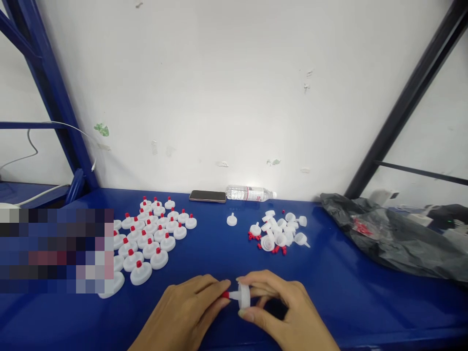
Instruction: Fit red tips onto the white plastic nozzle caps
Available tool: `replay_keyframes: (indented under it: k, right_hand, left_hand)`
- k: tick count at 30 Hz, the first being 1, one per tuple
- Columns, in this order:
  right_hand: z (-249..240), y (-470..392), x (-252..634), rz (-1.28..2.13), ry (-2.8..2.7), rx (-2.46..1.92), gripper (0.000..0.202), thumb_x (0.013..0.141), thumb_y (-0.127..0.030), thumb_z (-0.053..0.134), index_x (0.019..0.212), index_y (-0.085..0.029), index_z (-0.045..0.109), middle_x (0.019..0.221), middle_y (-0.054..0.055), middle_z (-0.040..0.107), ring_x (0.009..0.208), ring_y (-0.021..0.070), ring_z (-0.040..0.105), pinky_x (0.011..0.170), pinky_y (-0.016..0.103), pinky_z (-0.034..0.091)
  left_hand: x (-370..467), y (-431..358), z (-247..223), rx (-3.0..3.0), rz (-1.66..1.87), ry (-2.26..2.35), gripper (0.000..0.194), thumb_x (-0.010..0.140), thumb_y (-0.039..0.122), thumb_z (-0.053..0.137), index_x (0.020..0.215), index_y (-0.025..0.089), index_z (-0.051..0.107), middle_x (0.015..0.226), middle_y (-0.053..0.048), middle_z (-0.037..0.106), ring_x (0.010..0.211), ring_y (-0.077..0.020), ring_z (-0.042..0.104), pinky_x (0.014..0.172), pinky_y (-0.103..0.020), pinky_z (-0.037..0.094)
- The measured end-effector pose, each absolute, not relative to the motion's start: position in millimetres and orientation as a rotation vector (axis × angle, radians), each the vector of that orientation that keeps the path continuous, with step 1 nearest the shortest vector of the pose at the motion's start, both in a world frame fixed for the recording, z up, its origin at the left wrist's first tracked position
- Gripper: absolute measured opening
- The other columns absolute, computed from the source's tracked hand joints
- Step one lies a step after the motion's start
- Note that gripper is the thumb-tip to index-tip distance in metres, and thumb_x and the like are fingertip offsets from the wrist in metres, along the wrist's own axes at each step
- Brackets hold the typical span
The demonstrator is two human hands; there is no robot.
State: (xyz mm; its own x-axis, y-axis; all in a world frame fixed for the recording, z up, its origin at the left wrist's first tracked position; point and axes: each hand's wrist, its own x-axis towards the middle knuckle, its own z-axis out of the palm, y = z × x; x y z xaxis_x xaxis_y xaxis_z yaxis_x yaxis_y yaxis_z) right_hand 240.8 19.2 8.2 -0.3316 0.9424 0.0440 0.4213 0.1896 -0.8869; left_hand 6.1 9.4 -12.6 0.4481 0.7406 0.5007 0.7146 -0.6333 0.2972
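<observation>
"What are the hands holding?"

"The right hand (283, 307) grips a white nozzle cap (244, 296) by its rim; the left hand (193, 304) pinches a red tip (225, 295) at its spout."

"And around them?"

"Red-tipped caps (149, 247) stand left on the blue table (219, 253). Farther right lie loose white caps (281, 239), apparently untipped, among red pieces (284, 250)."

Pixelation partly hides the leftmost white caps (118, 263)

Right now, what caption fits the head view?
Left hand pinches a red cap at the spout of a white nozzle lid held by the right hand, above a blue table.
</observation>
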Motion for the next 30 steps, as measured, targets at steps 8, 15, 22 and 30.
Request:
replay_keyframes:
  k: [8, 15, 22, 30]
  right_hand:
    - [8.5, 21.5, 242.9, 1.089, -1.793, -1.268, 0.036, 0.07, -0.025, 0.094, 0.102, -0.039, 0.085, 0.094, -0.007, 0.085, 0.092, 0.0231, 0.079, 0.092, 0.026, 0.055]
    - [11.0, 20.7, 239.2, 1.185, -1.716, -1.168, 0.03, 0.071, -0.041, 0.094, 0.099, -0.032, 0.087, 0.082, -0.002, 0.085, 0.086, 0.0245, 0.08, 0.089, 0.027, 0.058]
    - [6.8, 22.7, 241.0, 1.285, -1.713, -1.135, 0.028, 0.073, -0.03, 0.092, 0.1, -0.027, 0.086, 0.082, 0.0, 0.085, 0.085, 0.0258, 0.08, 0.087, 0.029, 0.059]
    - [6.5, 21.5, 241.6, 1.135, -1.849, -1.166, 0.032, 0.084, -0.03, 0.079, 0.117, -0.032, 0.08, 0.106, 0.001, 0.083, 0.094, 0.0233, 0.077, 0.093, 0.032, 0.058]
  left_hand:
    - [15.2, 5.0, -10.2, 2.936, 1.036, 1.271, 0.042, 0.11, 0.02, 0.025, 0.095, 0.022, 0.063, 0.073, 0.001, 0.068, 0.057, -0.0151, 0.067, 0.047, -0.026, 0.042]
    - [22.8, -0.3, -4.3, 2.95, 1.086, 1.225, 0.037, 0.107, 0.012, 0.026, 0.091, 0.02, 0.059, 0.07, 0.001, 0.066, 0.053, -0.0135, 0.062, 0.047, -0.025, 0.042]
    - [21.0, -1.6, -9.7, 2.758, 1.004, 1.242, 0.032, 0.099, 0.007, 0.038, 0.085, 0.02, 0.064, 0.072, -0.001, 0.067, 0.056, -0.0141, 0.062, 0.049, -0.026, 0.039]
    - [22.7, 0.8, 13.6, 1.981, 0.959, 1.294, 0.03, 0.103, 0.044, 0.052, 0.099, 0.026, 0.076, 0.083, 0.0, 0.071, 0.066, -0.0118, 0.064, 0.057, -0.02, 0.044]
